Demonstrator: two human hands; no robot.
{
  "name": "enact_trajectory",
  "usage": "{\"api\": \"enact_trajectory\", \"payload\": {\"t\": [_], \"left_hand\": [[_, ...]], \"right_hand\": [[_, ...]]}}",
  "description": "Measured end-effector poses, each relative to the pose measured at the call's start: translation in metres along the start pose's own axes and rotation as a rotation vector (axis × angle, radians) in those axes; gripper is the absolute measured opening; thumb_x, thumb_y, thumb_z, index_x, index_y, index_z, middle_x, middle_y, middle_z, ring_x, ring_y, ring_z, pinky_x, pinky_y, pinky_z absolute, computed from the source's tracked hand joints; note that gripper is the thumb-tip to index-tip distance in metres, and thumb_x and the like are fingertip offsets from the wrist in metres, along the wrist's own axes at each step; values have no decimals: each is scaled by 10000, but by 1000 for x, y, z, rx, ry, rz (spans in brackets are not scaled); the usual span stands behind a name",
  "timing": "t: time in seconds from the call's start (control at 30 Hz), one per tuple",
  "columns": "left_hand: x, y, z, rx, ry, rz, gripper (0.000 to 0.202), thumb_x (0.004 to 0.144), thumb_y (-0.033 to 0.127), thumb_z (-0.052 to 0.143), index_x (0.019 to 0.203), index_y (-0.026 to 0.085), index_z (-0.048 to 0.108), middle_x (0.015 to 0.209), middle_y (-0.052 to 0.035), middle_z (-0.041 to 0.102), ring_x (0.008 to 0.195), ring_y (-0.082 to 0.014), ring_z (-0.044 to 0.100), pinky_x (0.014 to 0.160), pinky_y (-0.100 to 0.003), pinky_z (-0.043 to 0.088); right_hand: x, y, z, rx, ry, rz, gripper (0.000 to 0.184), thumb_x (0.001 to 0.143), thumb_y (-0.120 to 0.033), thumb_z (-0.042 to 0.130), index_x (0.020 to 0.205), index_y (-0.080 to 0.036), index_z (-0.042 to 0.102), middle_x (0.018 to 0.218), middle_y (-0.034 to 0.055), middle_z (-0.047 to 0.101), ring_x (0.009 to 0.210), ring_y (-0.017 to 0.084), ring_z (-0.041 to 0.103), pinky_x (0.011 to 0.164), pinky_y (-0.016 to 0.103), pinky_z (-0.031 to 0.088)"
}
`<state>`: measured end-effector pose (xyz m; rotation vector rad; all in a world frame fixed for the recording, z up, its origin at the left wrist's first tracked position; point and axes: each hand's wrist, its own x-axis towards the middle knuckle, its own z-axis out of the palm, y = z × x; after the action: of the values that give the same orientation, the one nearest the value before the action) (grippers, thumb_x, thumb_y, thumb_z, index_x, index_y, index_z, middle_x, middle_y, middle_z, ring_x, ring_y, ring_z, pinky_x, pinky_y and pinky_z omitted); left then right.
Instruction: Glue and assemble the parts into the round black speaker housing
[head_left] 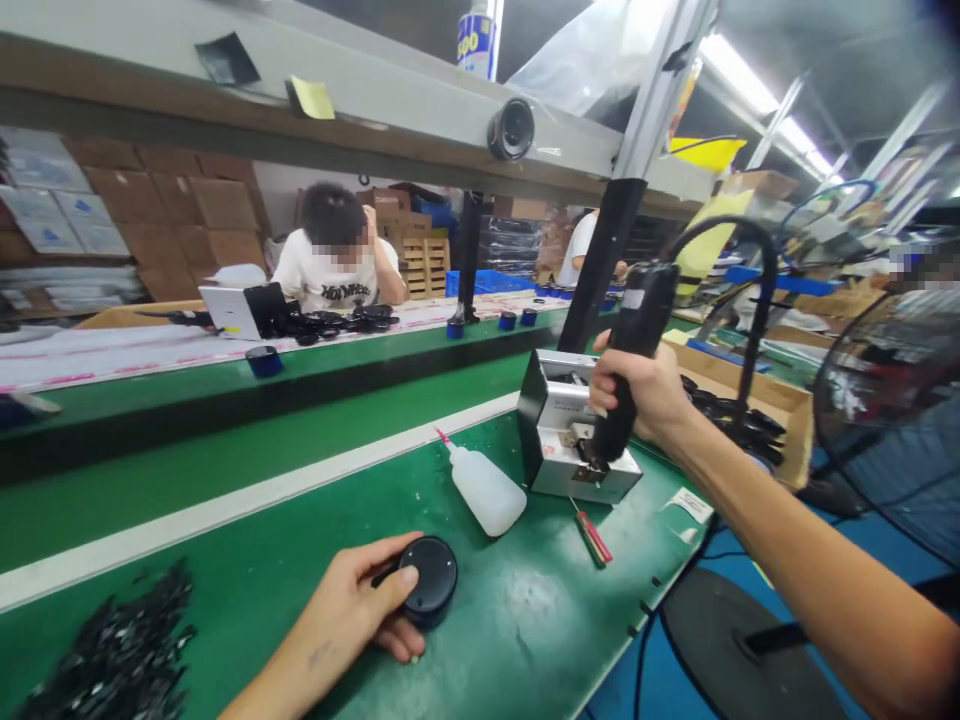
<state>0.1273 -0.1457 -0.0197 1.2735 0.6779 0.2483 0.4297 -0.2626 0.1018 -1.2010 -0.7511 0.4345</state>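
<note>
My left hand grips a round black puck-shaped part lying on the green mat, fingers curled around its left side. My right hand is wrapped around the black handle of an electric screwdriver with a cable curving off its top. The screwdriver's tip points down into a small silver box-shaped machine on the bench.
A white squeeze bottle lies between my hands and a red-handled tool sits near the bench edge. A heap of small black parts is at the left. A cardboard box of black parts and a fan stand on the right. A person sits across the conveyor.
</note>
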Motion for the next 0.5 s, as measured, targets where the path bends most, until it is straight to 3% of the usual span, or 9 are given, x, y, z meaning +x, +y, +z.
{"api": "enact_trajectory", "payload": {"t": [0.13, 0.27, 0.4, 0.5], "left_hand": [[-4, 2, 2, -10, -64, 12, 1083, 631, 668, 858, 1371, -29, 483, 794, -164, 738, 585, -255, 734, 519, -272, 588], [-4, 2, 3, -26, -47, 17, 1059, 614, 671, 841, 1354, -11, 512, 783, -146, 735, 545, -209, 713, 500, -241, 567], [-4, 0, 4, -30, -53, 45, 909, 634, 669, 824, 1238, 28, 600, 767, -104, 712, 533, -199, 704, 476, -233, 558], [-4, -3, 4, -43, -79, 83, 708, 683, 627, 814, 1091, 70, 655, 755, -86, 703, 528, -190, 700, 467, -223, 555]], "right_hand": [[-44, 5, 36, 84, -123, 158, 312, 581, -196, 728, 818, -205, 526, 419, -80, 420, 319, 92, 352, 316, 215, 330], [-82, 5, 96, 246, -315, 144, 282, 651, -202, 680, 866, -238, 501, 432, -101, 447, 313, 92, 370, 338, 226, 374], [-95, 6, 144, 345, -528, 97, 247, 688, -154, 633, 847, -231, 459, 443, -111, 483, 318, 82, 396, 354, 210, 378], [-96, 12, 158, 348, -546, 108, 249, 694, -138, 625, 855, -232, 461, 460, -115, 486, 335, 75, 403, 368, 202, 377]]}}
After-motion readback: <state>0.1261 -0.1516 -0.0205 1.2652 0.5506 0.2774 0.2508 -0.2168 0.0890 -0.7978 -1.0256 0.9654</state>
